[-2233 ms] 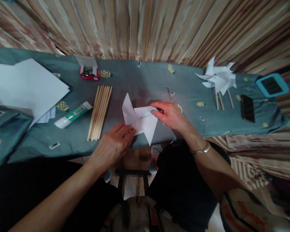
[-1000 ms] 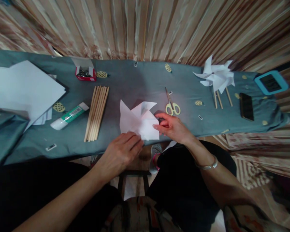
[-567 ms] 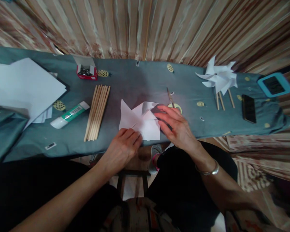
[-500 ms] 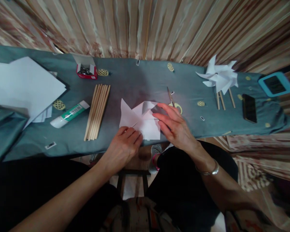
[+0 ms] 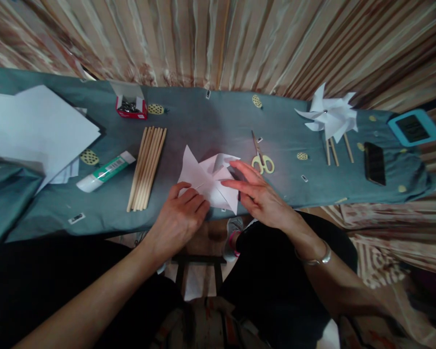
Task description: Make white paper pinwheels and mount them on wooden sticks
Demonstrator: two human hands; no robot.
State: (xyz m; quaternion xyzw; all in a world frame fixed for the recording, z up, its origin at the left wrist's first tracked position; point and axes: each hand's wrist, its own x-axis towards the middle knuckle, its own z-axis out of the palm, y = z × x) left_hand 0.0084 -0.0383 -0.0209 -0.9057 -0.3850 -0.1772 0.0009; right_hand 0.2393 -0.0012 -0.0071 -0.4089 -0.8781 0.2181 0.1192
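Note:
A white sheet of paper (image 5: pixel 212 186), cut with slits and partly folded over at its right side, lies near the front edge of the table. My left hand (image 5: pixel 185 208) has its curled fingers closed on the paper's lower left part. My right hand (image 5: pixel 259 194) grips the folded right side, with fingertips laid on the fold and the thumb underneath at the edge. One pointed corner of the paper sticks up at the far left. Just beyond my right hand lie scissors (image 5: pixel 263 164) with pale yellow handles.
Left of the paper are wooden sticks (image 5: pixel 145 169), a glue stick (image 5: pixel 106 172), an opened red box (image 5: pixel 131 107) of small metal pieces and white paper sheets (image 5: pixel 39 128). To the right lie paper pinwheels (image 5: pixel 329 114) on sticks, a phone (image 5: pixel 375 163) and a blue-framed timer (image 5: pixel 414 127).
The paper has turned slightly, its lower right corner now pointing down. My right fingers have shifted left over the fold, uncovering the scissors' handles. My left hand has moved slightly left.

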